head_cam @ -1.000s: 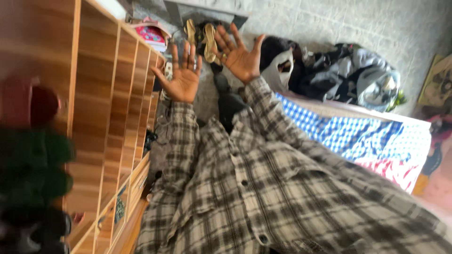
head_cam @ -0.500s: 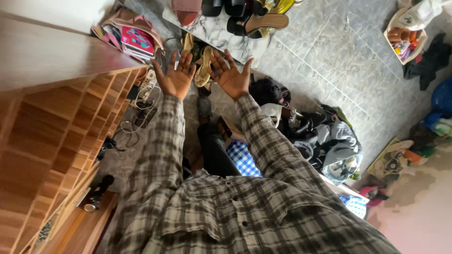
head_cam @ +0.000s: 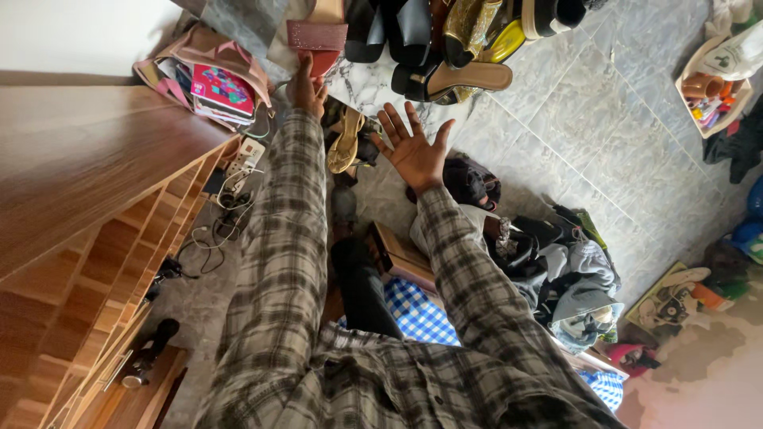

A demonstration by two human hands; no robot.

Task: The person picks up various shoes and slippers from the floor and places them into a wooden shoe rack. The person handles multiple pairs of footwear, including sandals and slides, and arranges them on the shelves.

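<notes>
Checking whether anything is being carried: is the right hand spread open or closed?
Spread open. The right hand shows its palm with all fingers fanned apart, holding nothing, above the grey marble-patterned shoe shelf.

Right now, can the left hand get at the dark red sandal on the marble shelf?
Probably yes. The left hand is already up against the dark red sandal at the edge of the marble shelf, with nothing between them. The right hand hangs open, lower down.

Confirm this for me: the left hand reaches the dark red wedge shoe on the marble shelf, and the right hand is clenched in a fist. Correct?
Not quite. In the head view the right hand is open with fingers spread, not a fist. The left hand does reach the dark red wedge shoe on the marble shelf.
</notes>
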